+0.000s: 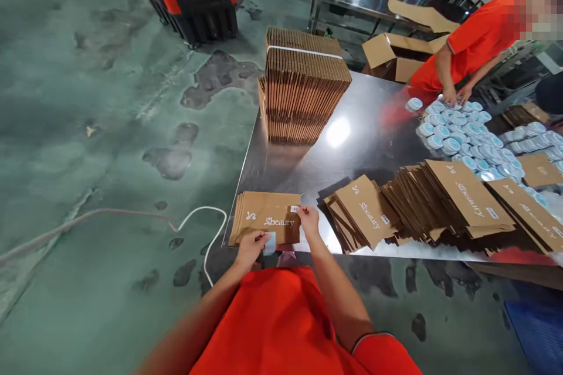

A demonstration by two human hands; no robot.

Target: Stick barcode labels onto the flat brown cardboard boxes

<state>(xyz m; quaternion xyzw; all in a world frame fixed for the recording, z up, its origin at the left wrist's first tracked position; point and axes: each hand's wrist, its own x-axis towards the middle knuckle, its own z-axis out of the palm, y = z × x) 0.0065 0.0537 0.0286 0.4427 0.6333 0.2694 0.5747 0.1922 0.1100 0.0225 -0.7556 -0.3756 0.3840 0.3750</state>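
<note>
A short stack of flat brown cardboard boxes (255, 211) printed "Sbeauty" lies at the table's near left corner. My left hand (252, 249) is closed on a small pale-blue sheet (270, 242), which looks like label backing, at the stack's near edge. At the right end of the top box, my right hand (308, 220) pinches the edge of a small white label (294, 209) that lies against the cardboard. To the right, a fanned pile of boxes (365, 211) with the same print carries white labels on its top pieces.
A strapped bundle of flat cardboard (303, 88) stands on the metal table (352, 155). Many round pale-blue tins (461, 135) cover the far right, where a co-worker in orange (475, 41) handles them. A white cable (211, 209) hangs by the left edge.
</note>
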